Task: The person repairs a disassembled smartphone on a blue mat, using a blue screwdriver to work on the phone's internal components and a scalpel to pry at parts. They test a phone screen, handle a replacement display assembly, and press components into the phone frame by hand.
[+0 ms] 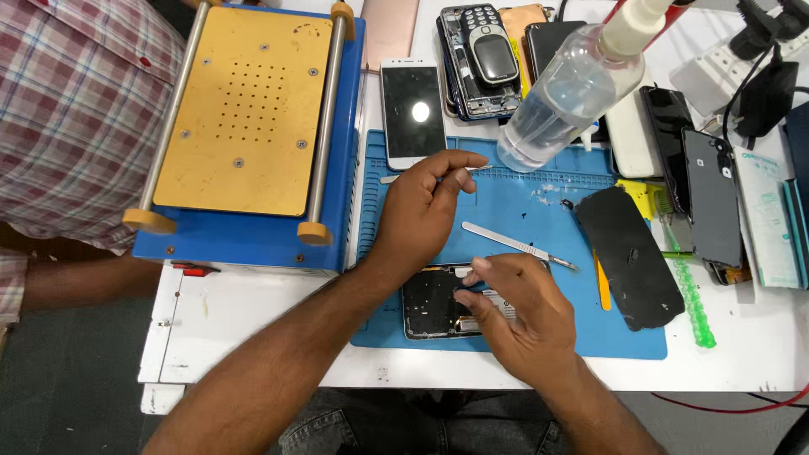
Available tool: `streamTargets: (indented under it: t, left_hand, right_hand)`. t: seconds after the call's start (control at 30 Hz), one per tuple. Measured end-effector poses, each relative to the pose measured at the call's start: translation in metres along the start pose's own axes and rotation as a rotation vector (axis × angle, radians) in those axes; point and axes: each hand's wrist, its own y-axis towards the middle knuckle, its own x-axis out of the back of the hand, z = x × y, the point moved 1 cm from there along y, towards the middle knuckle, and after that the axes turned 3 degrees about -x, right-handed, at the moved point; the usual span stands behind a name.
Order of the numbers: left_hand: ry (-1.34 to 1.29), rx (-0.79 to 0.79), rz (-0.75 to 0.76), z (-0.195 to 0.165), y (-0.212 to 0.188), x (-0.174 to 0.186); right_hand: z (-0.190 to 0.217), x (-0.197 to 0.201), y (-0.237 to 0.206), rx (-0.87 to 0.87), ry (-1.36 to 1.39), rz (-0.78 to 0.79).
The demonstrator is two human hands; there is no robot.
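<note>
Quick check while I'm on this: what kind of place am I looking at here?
Most likely a phone repair bench. An opened phone lies on a blue work mat under the right hand, a heated screen-separator plate stands at the left, and a heap of other phones sits behind.

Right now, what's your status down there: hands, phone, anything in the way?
Left hand pinching thin tweezers above blue mat. Right hand pressing on opened phone. Scalpel lying close beside right hand; clear bottle beyond.

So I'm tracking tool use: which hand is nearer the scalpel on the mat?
Right. The right hand lies just below the scalpel, nearly touching; the left hand sits farther left.
</note>
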Motion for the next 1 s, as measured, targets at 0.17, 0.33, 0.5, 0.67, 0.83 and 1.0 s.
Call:
streamTargets:
  t: [0.17,0.33,0.5,0.67,0.83,1.0]
  left_hand:
    - [-0.027,-0.074,0.018,0.000,0.000,0.001]
    - [-0.026,-0.019,0.027,0.001,-0.002,-0.001]
    - [-0.148,0.064,0.231,-0.001,-0.002,-0.007]
    - [-0.083,0.153,0.495,-0.008,-0.012,-0.018]
    - [-0.182,0.211,0.593,-0.013,-0.016,-0.026]
    - [-0.076,0.259,0.578,-0.014,-0.015,-0.025]
  right_hand:
    - [-0.007,-0.003,-0.005,-0.020,0.137,0.043]
    - [-0.012,0.000,-0.006,-0.214,0.298,-0.087]
    - [-0.020,0.027,-0.002,-0.330,0.624,-0.471]
    - [-0.024,0.041,-0.003,-0.259,0.690,-0.584]
    - [-0.023,0.046,-0.005,-0.245,0.707,-0.617]
    - [-0.022,0.046,-0.005,-0.257,0.684,-0.603]
